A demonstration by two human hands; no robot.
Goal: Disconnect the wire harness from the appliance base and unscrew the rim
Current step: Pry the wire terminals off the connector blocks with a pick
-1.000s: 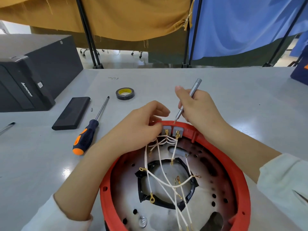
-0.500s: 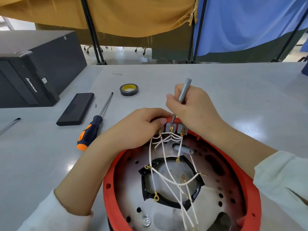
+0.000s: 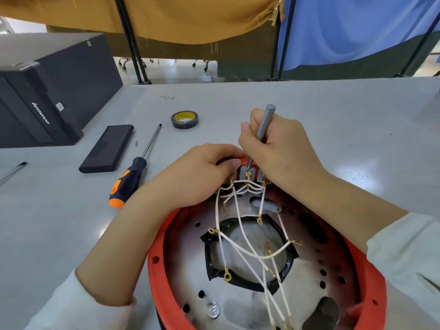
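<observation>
The round appliance base (image 3: 190, 256) lies upside down in front of me, a metal plate inside a red rim (image 3: 154, 260). White harness wires (image 3: 240, 225) with gold ring terminals run from grey terminal blocks (image 3: 245, 173) at the rim's far edge across the plate. My right hand (image 3: 281, 151) grips a thin grey screwdriver (image 3: 265, 125), nearly upright, its tip on the middle terminal block. My left hand (image 3: 197, 172) grips the far rim beside the blocks, fingers curled over the edge and thumb near the left terminal.
An orange-and-black screwdriver (image 3: 128, 182) lies left of the base, with a flat black case (image 3: 107, 148) beyond it. A roll of black tape (image 3: 185, 119) sits farther back. A black computer tower (image 3: 47, 91) fills the far left. A small loose screw (image 3: 136, 143) lies by the case.
My right hand has swung the grey screwdriver from a slant to nearly upright and set its tip on the middle terminal. My left hand has stayed on the rim.
</observation>
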